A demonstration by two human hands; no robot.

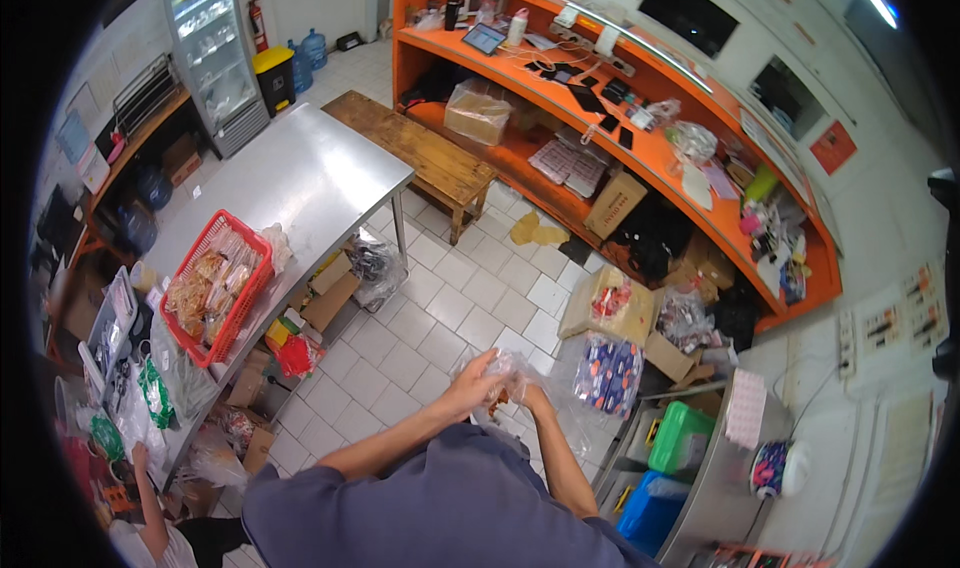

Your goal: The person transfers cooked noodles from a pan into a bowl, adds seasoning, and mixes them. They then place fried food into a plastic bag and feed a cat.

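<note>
In front of my chest, over the tiled floor, both hands meet at a crumpled clear plastic bag (512,364). My left hand (474,385) grips the bag's upper left side, its fingers bent round the film. My right hand (531,394) holds the bag's right side, with its fingers partly hidden by plastic. Loose clear film (574,418) trails down past my right forearm. Something orange-brown (498,400) shows just below the hands; what it is I cannot tell.
A red plastic basket (238,333) of bagged food sits on the steel table (300,170) at left. A co-worker's arm (148,493) reaches to that table. A wooden bench (420,148) and an orange counter (517,58) stand ahead. Boxes and a green bin (679,437) are at right.
</note>
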